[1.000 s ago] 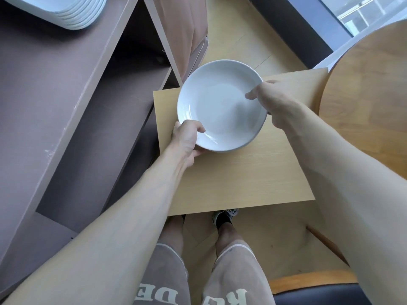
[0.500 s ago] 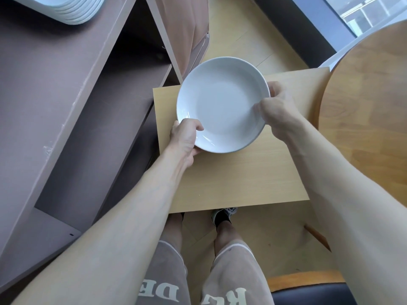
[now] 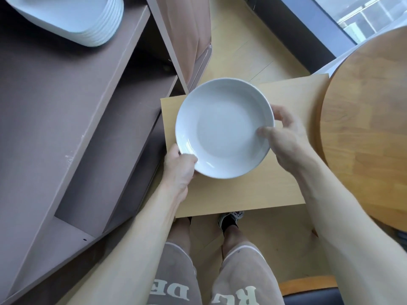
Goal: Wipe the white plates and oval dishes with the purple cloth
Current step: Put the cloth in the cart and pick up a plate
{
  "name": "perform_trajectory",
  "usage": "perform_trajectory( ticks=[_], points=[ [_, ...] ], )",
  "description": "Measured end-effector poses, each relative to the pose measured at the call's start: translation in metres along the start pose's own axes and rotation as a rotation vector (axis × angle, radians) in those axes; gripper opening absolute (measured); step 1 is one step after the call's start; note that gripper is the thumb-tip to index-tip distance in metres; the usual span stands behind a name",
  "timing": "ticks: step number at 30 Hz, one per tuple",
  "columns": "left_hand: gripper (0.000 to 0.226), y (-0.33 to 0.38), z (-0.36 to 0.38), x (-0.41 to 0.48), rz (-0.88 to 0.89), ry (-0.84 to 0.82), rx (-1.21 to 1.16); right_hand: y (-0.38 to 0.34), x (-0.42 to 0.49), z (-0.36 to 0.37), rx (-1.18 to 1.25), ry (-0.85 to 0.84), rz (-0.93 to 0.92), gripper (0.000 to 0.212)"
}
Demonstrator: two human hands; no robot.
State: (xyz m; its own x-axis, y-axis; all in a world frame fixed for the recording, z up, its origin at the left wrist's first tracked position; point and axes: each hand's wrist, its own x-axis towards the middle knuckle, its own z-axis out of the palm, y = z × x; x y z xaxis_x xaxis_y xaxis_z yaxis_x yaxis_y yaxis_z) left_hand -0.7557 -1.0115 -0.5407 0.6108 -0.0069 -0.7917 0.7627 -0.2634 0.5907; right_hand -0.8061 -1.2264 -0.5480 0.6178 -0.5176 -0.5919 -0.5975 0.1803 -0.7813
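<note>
The right hand (image 3: 286, 137) has shifted down the rim of the plate (image 3: 222, 128) and now pinches it, thumb inside; the left hand (image 3: 179, 166) still grips the near edge; plate held over the board (image 3: 242, 194); no purple cloth showing, so wiping waits, I reckon.

I see a round white plate (image 3: 224, 128) held between both hands over a pale square wooden table (image 3: 242, 194). The left hand (image 3: 179, 166) grips the rim nearest the body, with its thumb lying on the plate's inner slope. The right hand (image 3: 286, 137) pinches the opposite rim, thumb inside and fingers curled behind. A round wooden tabletop (image 3: 363, 128) sits just beyond the right hand. Far ahead of the left hand and to its outer side, a stack of white oval dishes (image 3: 88, 23) rests on a grey-brown shelf unit (image 3: 55, 106).
</note>
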Motion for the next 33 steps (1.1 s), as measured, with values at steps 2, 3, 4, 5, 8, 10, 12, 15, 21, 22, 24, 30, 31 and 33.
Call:
perform_trajectory(
  ticks=[2, 3, 4, 5, 8, 10, 12, 15, 21, 22, 24, 30, 31, 33],
  points=[
    [0.048, -0.003, -0.014, -0.013, 0.053, 0.003, 0.032, 0.003, -0.018, 0.001, 0.046, -0.014, 0.007, 0.055],
    [0.051, -0.002, -0.023, -0.021, 0.072, 0.002, 0.034, 0.002, -0.027, 0.004, 0.082, -0.029, 0.008, 0.054],
    [0.055, -0.002, -0.031, -0.028, 0.089, -0.003, 0.039, 0.003, -0.035, 0.006, 0.116, -0.046, 0.015, 0.053],
    [0.059, 0.002, -0.041, -0.036, 0.109, -0.004, 0.044, 0.002, -0.044, 0.008, 0.14, -0.063, 0.018, 0.054],
    [0.057, 0.012, -0.069, -0.055, 0.176, 0.024, 0.055, -0.009, -0.064, 0.02, 0.175, -0.101, 0.012, 0.055],
    [0.054, 0.02, -0.086, -0.067, 0.221, 0.044, 0.042, -0.02, -0.074, 0.03, 0.207, -0.128, -0.008, 0.056],
    [0.053, 0.029, -0.1, -0.079, 0.27, 0.071, 0.028, -0.034, -0.083, 0.042, 0.219, -0.157, -0.035, 0.056],
    [0.046, 0.041, -0.124, -0.093, 0.351, 0.144, -0.045, -0.056, -0.091, 0.063, 0.215, -0.227, -0.089, 0.057],
    [0.049, 0.053, -0.178, -0.091, 0.381, 0.289, -0.172, -0.091, -0.09, 0.123, 0.108, -0.35, -0.178, 0.054],
    [0.049, 0.055, -0.187, -0.088, 0.374, 0.315, -0.17, -0.095, -0.088, 0.135, 0.09, -0.359, -0.184, 0.051],
    [0.049, 0.056, -0.203, -0.079, 0.358, 0.361, -0.164, -0.101, -0.081, 0.159, 0.051, -0.365, -0.196, 0.047],
    [0.048, 0.061, -0.237, -0.051, 0.328, 0.415, -0.219, -0.117, -0.06, 0.219, -0.08, -0.427, -0.295, 0.041],
    [0.049, 0.062, -0.24, -0.047, 0.327, 0.424, -0.232, -0.119, -0.057, 0.226, -0.106, -0.434, -0.316, 0.039],
    [0.05, 0.064, -0.246, -0.039, 0.324, 0.442, -0.249, -0.125, -0.052, 0.238, -0.144, -0.438, -0.348, 0.038]
  ],
)
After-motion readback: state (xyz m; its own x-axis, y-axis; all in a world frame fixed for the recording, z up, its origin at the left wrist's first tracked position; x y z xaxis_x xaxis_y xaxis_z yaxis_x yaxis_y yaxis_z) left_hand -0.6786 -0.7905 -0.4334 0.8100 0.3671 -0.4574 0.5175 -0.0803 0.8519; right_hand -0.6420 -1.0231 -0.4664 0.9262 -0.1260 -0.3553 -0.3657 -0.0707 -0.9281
